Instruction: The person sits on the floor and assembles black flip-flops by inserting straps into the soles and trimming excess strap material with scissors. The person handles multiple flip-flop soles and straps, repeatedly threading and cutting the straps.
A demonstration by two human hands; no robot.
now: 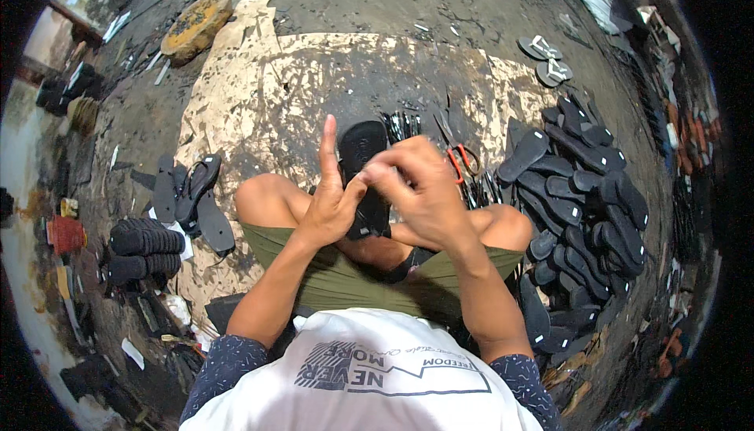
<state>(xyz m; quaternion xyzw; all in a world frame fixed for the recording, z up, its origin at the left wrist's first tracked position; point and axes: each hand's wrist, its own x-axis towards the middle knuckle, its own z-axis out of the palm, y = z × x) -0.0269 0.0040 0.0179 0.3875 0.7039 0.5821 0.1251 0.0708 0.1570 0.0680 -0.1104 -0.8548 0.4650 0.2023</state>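
A black sandal sole (363,142) stands between my bare shins, its lower part partly hidden behind my hands. My left hand (331,205) is beside it on the left, fingers stretched upward and thumb pointing toward my right hand. My right hand (420,191) hovers over the sole's right edge, a little blurred. Its thumb and forefinger are bent together close to my left thumb; whatever they pinch is too small to make out. Scissors with red-orange handles (462,162) lie right of the sole, among black strips (402,124).
Loose black soles (581,195) are heaped on my right. At my left are black sandals (192,195) and stacked black soles (145,250). Two grey-and-white flip-flops (552,72) lie far right. A round yellowish block (196,29) sits far left, by the worn floor sheet (236,93).
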